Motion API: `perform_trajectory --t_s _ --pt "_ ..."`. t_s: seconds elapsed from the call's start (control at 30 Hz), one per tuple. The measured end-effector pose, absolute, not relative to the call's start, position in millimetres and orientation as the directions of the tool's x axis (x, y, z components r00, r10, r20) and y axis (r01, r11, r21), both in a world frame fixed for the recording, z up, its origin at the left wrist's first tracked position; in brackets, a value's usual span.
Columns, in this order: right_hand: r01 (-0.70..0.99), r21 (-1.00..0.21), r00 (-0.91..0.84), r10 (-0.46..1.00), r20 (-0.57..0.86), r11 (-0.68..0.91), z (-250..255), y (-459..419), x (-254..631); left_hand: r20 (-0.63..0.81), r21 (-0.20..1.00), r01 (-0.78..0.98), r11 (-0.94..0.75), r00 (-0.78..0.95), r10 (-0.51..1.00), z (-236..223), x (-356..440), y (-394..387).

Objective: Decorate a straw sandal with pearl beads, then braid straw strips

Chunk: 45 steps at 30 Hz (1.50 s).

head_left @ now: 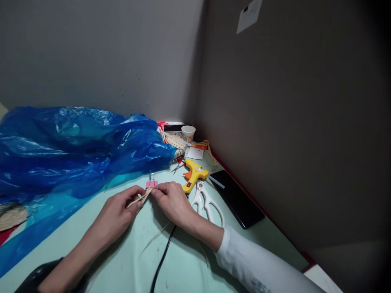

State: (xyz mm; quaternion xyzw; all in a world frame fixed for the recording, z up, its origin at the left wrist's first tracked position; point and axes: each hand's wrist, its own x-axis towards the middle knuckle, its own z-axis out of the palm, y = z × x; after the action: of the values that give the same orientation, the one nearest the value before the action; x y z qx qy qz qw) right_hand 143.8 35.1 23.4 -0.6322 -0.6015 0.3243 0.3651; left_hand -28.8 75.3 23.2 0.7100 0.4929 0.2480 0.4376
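Note:
Pale straw-coloured strands (147,194) run between my two hands, near a pink binder clip (151,184) that seems to hold their far end. My left hand (124,205) pinches the strands from the left, fingers closed around them. From the right, my right hand (171,200) grips them close to the clip with thumb and fingertips. Loose thin strands trail down onto the table below. Just beyond my right hand lie a yellow glue gun (194,176) and white-handled scissors (210,205), partly hidden by my wrist.
A large blue plastic sheet (76,146) covers the left and back. At the right edge lies a black phone (235,199). Farther back stand a paper cup (188,131) and a woven basket (180,142). A black cable (163,258) crosses the pale green table (128,266); walls close off the back and right.

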Motion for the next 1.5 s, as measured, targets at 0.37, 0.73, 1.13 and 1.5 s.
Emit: perform_trajectory --t_s 0.37,0.73,1.13,1.5 --pt "0.656 -0.754 0.110 0.993 0.042 -0.040 27.7 31.6 140.7 -0.082 0.917 0.397 -0.047 0.302 0.950 14.8 -20.0 71.9" --pt "0.775 -0.632 0.071 0.991 0.115 0.017 23.1 30.5 139.1 -0.258 0.962 0.154 0.227 0.226 0.939 16.6 -5.2 51.9" --pt "0.677 -0.736 0.088 0.993 0.076 -0.004 30.1 30.8 142.9 -0.358 0.931 0.151 0.331 0.214 0.909 23.3 -4.4 51.4" --pt "0.558 -0.830 0.052 0.997 0.059 0.020 27.7 27.7 141.1 0.119 0.818 0.522 -0.242 0.258 0.959 17.7 -3.4 50.9"
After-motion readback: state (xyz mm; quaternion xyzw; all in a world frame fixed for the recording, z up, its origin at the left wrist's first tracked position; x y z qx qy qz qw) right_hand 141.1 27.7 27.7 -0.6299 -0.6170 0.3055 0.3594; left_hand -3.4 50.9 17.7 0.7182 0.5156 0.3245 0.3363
